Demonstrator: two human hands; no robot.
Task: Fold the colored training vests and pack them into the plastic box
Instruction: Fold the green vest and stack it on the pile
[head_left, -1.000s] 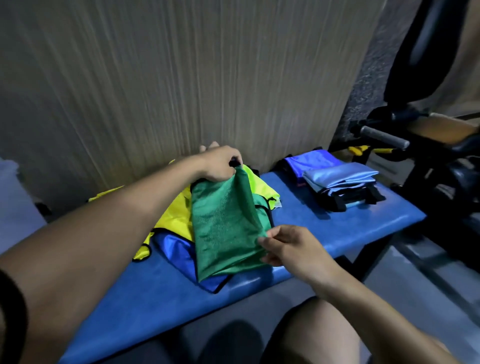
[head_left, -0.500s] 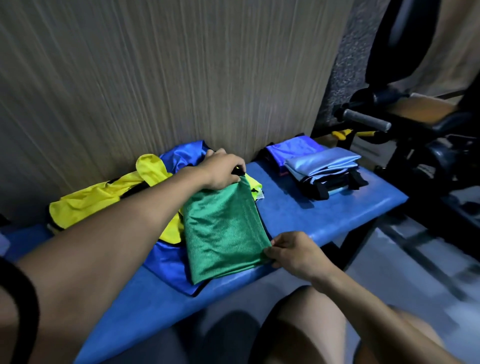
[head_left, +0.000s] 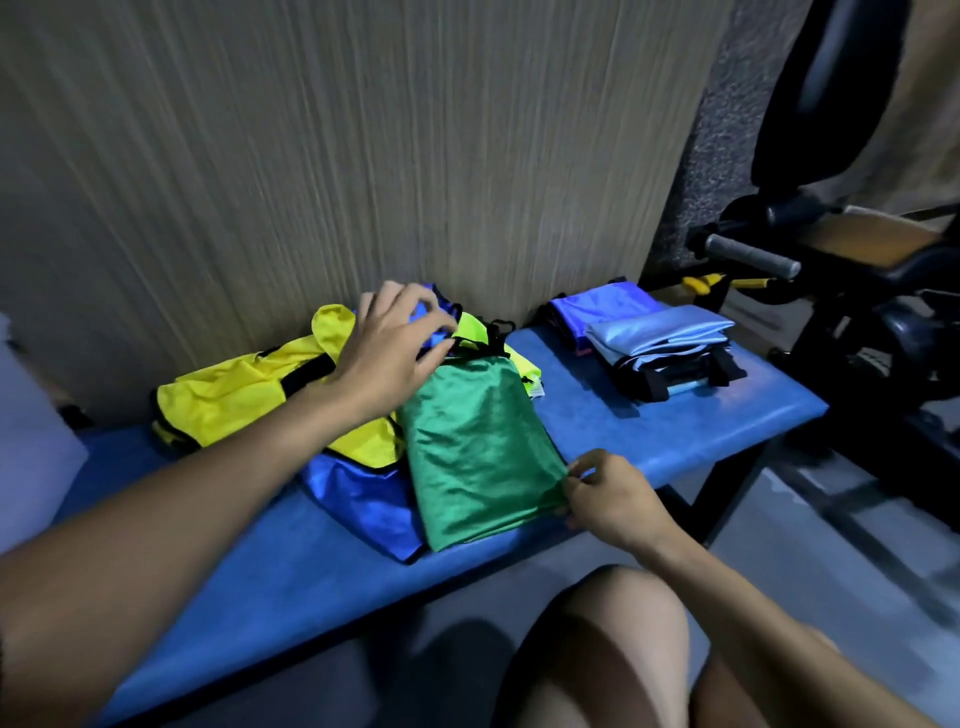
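Note:
A folded green vest (head_left: 475, 452) lies on the blue bench (head_left: 649, 431), on top of a blue vest (head_left: 363, 493) and a yellow vest (head_left: 234, 395). My right hand (head_left: 605, 499) pinches the green vest's near right corner. With its fingers spread, my left hand (head_left: 395, 348) hovers over the far end of the pile, just past the green vest's top edge, holding nothing. A lime vest (head_left: 480, 332) with black trim peeks out behind the green one. No plastic box is in view.
A stack of folded blue and light-blue vests (head_left: 649, 338) sits on the bench's right end. A wood-grain wall stands right behind the bench. Black gym equipment (head_left: 841, 249) crowds the right side. My knee (head_left: 597, 649) is below the bench's front edge.
My left hand has let go of the green vest's top edge and lifted with fingers spread. The green vest now lies flat on the pile. My right hand stays at the near corner.

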